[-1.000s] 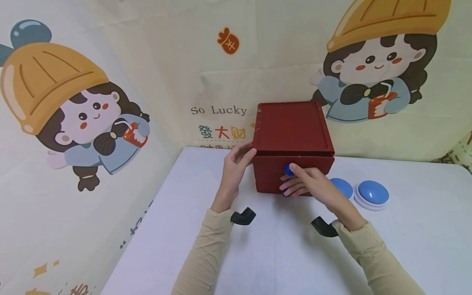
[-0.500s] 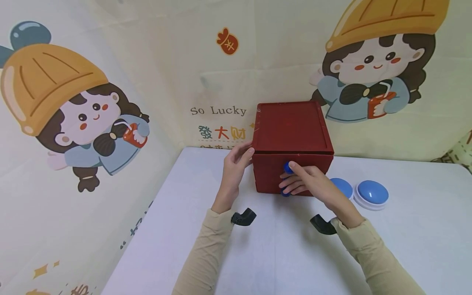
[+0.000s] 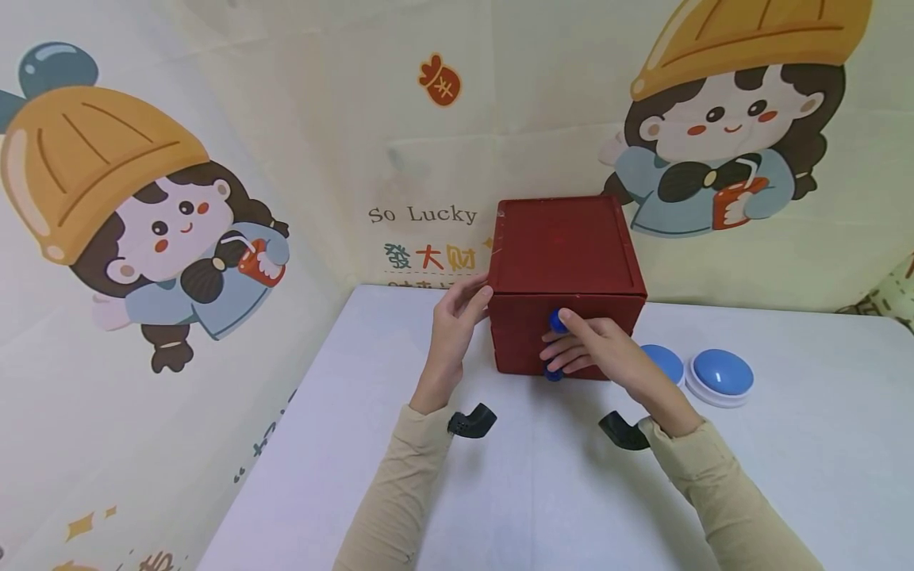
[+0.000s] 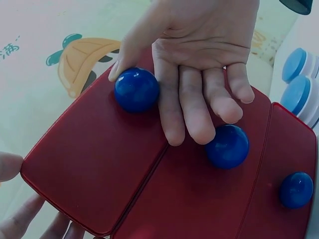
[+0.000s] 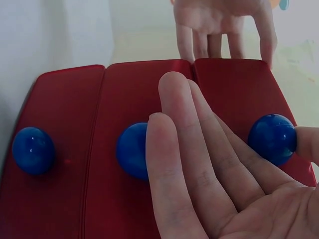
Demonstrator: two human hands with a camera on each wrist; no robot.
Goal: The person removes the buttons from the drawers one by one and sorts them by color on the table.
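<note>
A red drawer box [image 3: 564, 246] stands on the table, its front bearing round blue knobs. Three stacked drawers show in the wrist views. My right hand [image 3: 607, 349] is at the front, with the top drawer's blue knob [image 4: 136, 89] pinched between thumb and index finger. The other fingers extend past the middle knob [image 4: 227, 146]; the lowest knob [image 4: 296, 189] is apart from the hand. Against the box's left side rests my left hand [image 3: 457, 317], fingers fairly straight and thumb by the front edge. The top drawer's front [image 4: 99, 154] looks flush with the others.
Two blue dome buttons on white bases, a nearer one [image 3: 723, 373] and a partly covered one [image 3: 662, 363], sit right of the box. Behind the white table [image 3: 514, 492] hangs a printed cloth [image 3: 321, 119]. A black curved piece [image 3: 473, 420] is at each wrist.
The top drawer has slid inward, and the dark gap under the box's top has narrowed to a thin line. My right hand moved slightly forward with the knob; the left stayed in place.
</note>
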